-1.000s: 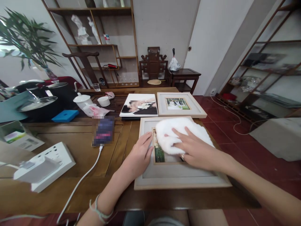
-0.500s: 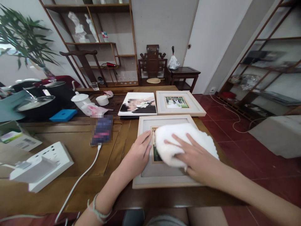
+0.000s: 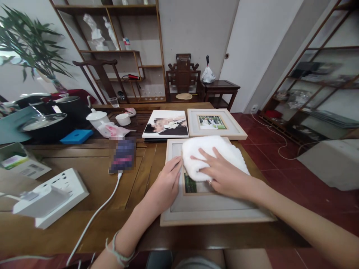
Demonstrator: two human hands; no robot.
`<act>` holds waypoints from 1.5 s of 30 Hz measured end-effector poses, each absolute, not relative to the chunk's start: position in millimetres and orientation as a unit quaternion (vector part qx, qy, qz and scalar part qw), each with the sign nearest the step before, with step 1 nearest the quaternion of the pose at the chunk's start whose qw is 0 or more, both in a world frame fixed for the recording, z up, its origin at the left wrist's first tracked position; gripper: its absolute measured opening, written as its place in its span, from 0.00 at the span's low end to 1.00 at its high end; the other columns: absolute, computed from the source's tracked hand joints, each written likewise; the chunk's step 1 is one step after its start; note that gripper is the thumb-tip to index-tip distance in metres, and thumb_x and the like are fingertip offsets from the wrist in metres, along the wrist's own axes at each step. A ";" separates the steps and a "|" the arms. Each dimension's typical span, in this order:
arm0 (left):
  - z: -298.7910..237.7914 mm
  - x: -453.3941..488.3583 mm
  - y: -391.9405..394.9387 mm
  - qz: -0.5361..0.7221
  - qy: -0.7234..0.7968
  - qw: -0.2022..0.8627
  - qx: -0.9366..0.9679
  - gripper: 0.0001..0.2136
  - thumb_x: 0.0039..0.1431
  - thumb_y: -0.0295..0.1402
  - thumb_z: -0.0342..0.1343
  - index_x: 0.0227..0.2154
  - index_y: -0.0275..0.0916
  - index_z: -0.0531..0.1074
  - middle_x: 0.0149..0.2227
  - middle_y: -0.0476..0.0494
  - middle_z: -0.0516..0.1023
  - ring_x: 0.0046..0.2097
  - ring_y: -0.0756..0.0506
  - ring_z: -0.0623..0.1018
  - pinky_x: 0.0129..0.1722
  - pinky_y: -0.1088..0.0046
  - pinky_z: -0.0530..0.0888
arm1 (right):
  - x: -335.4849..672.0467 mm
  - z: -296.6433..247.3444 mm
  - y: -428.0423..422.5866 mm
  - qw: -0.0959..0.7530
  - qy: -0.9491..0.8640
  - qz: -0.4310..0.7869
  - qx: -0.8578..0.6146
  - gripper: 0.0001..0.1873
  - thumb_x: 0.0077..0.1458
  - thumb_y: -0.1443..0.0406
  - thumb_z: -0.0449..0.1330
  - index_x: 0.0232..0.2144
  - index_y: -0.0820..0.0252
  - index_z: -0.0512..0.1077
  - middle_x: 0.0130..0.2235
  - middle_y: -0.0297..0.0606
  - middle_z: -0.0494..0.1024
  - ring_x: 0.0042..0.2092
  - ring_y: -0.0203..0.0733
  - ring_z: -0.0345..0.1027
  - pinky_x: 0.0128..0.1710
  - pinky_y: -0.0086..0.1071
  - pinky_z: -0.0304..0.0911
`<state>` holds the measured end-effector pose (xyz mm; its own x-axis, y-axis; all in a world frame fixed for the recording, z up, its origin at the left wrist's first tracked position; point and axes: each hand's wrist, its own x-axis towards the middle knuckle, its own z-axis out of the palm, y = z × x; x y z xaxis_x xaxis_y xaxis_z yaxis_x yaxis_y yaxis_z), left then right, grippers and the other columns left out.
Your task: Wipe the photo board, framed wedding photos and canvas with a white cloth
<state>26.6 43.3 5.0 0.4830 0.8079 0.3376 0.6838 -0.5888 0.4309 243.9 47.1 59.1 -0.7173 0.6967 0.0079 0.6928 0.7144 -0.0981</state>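
Observation:
A light wooden picture frame (image 3: 220, 221) lies flat near the table's front edge. My right hand (image 3: 220, 168) presses a folded white towel (image 3: 232, 149) onto its upper part, fingers spread over the cloth. The towel hides most of the photo inside; a dark green corner (image 3: 190, 185) of it shows at the lower left. My left hand (image 3: 167, 181) rests on the frame's left side with fingers stretched out, its fingertips next to the towel.
Behind lie a second framed photo (image 3: 193, 128) and a photo panel (image 3: 151, 130). To the left are a blurred-out phone (image 3: 123, 153) on a white cable (image 3: 102, 211), a power strip (image 3: 64, 201), a blue box (image 3: 76, 136), a white teapot (image 3: 97, 116) and a black pot (image 3: 46, 130).
My right hand has slid the towel up and slightly left across the frame, uncovering more of the lower mat. My left hand stays nearly in place.

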 end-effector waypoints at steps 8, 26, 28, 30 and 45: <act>5.3 27.6 43.5 0.256 0.440 0.112 0.853 0.20 0.64 0.27 0.37 0.57 0.29 0.60 0.60 0.30 0.62 0.62 0.41 0.61 0.61 0.58 0.61 | 257.2 106.7 -31.7 -0.049 -0.913 0.229 -0.334 0.28 0.39 0.78 0.48 0.39 0.51 0.74 0.59 0.28 0.64 0.65 0.42 0.42 0.63 0.47 0.40; 25.1 30.0 33.5 0.395 0.450 0.241 0.763 0.20 0.67 0.32 0.37 0.60 0.39 0.57 0.64 0.42 0.57 0.64 0.46 0.57 0.64 0.62 0.55 | 204.0 57.0 30.6 0.050 -0.874 0.091 -0.475 0.27 0.48 0.73 0.50 0.52 0.61 0.66 0.65 0.46 0.49 0.65 0.61 0.31 0.58 0.65 0.35; 29.3 30.9 32.0 0.420 0.477 0.272 0.723 0.21 0.67 0.35 0.35 0.59 0.38 0.58 0.63 0.42 0.59 0.64 0.45 0.59 0.63 0.61 0.56 | 191.6 61.2 17.2 0.047 -0.889 0.116 -0.441 0.23 0.49 0.71 0.51 0.48 0.64 0.69 0.66 0.48 0.47 0.65 0.62 0.29 0.59 0.64 0.34; 29.4 31.9 32.3 0.427 0.501 0.286 0.697 0.22 0.67 0.38 0.33 0.59 0.36 0.58 0.62 0.41 0.61 0.63 0.45 0.60 0.63 0.61 0.57 | 187.0 64.5 2.9 0.040 -0.902 0.139 -0.407 0.19 0.50 0.70 0.51 0.43 0.66 0.72 0.65 0.51 0.49 0.65 0.63 0.28 0.59 0.64 0.33; 11.5 32.2 40.3 0.340 0.454 0.157 0.809 0.17 0.64 0.30 0.43 0.53 0.33 0.67 0.57 0.34 0.68 0.60 0.42 0.66 0.60 0.58 0.63 | 261.4 41.9 -60.4 0.074 -0.905 -0.038 -0.418 0.16 0.39 0.72 0.55 0.32 0.59 0.77 0.64 0.47 0.53 0.65 0.63 0.38 0.58 0.63 0.42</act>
